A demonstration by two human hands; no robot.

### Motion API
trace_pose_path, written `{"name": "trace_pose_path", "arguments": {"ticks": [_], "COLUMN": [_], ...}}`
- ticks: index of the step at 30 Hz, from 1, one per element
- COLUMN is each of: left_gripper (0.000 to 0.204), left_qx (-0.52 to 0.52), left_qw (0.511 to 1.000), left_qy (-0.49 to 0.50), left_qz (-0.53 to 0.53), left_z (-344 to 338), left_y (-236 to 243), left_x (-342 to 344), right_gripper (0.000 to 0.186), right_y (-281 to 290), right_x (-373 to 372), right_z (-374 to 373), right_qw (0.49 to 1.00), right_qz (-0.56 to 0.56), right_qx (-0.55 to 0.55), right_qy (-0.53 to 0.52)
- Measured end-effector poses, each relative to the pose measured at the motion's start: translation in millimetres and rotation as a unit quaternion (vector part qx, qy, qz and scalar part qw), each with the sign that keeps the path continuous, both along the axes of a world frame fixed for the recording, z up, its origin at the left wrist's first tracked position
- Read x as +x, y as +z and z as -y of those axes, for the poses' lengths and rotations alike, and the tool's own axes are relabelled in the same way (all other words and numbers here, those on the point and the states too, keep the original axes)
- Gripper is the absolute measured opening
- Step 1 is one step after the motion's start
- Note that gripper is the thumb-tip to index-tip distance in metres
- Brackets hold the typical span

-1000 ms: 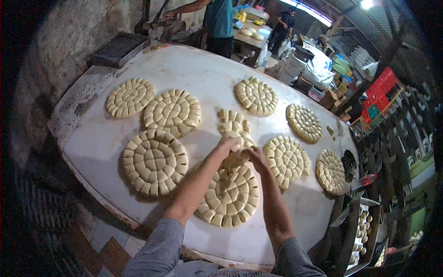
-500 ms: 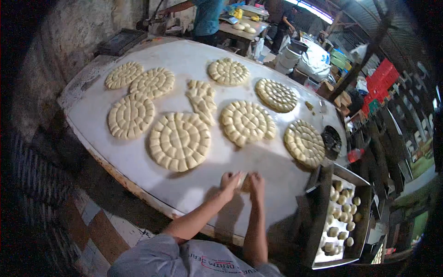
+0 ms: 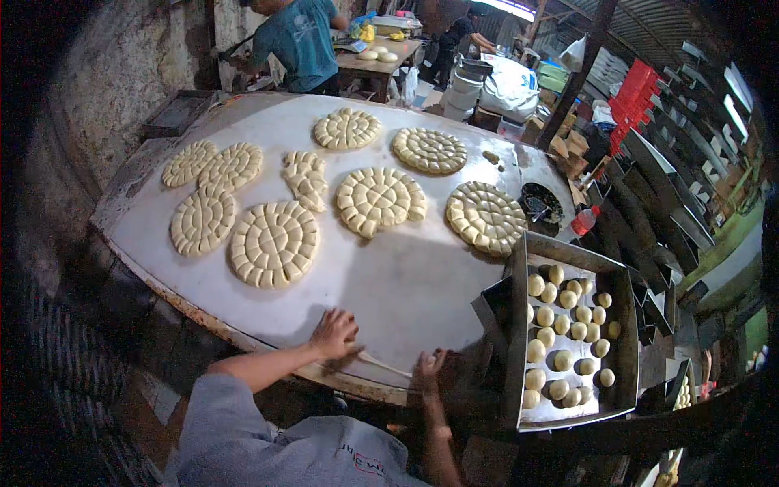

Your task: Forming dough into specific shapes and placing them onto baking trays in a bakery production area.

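Note:
Between my hands, at the table's near edge, stretches a thin pale strip of dough (image 3: 385, 364). My left hand (image 3: 333, 335) is closed at its left end, with the fingers curled and partly blurred. At the other end my right hand (image 3: 428, 369) grips the strip, next to the tray. Beyond them lie flat dough rounds, each cut into many segments; the nearest round (image 3: 274, 244) is left of centre, and another round (image 3: 378, 200) has a section gone at its front. A loose cluster of cut dough (image 3: 306, 178) sits between rounds.
A deep metal tray (image 3: 631, 357) of small dough balls stands at the right. Behind it are a dark bowl (image 3: 542, 202) and a red-capped bottle (image 3: 585, 220). A person in a teal shirt (image 3: 299, 47) stands beyond the white table (image 3: 195, 286); another person works farther back.
My hands have moved apart and nearer to me, the left one leftward. The dough between them is now a long thin strip. The view has shifted, showing more of the tray.

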State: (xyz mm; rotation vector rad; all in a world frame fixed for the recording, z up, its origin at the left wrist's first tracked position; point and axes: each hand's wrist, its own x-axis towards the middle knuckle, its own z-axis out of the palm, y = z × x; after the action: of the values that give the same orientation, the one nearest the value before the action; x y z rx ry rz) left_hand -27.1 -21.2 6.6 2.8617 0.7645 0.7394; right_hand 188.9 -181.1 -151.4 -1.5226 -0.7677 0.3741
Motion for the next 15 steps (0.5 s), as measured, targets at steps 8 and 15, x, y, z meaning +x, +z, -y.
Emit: {"name": "trace_pose_path", "arguments": {"ticks": [8, 15], "left_gripper": [0.018, 0.019], "left_qx": [-0.153, -0.110], "left_qw": [0.985, 0.993], "left_qy": [0.057, -0.041], "left_qz": [0.058, 0.008], "left_z": [35.8, -65.4], "left_y": [-20.5, 7.8], "left_x": [44.2, 13.0], "right_gripper": [0.030, 0.021], "right_y": [141.3, 111.6], "right_x": [-68.7, -23.9], "right_z": [-27.4, 0.3], "right_qw": [0.856, 0.943], "right_qz": [0.375, 0.270], "right_qx": [-0.350, -0.191], "right_qy": [-0.059, -0.038]}}
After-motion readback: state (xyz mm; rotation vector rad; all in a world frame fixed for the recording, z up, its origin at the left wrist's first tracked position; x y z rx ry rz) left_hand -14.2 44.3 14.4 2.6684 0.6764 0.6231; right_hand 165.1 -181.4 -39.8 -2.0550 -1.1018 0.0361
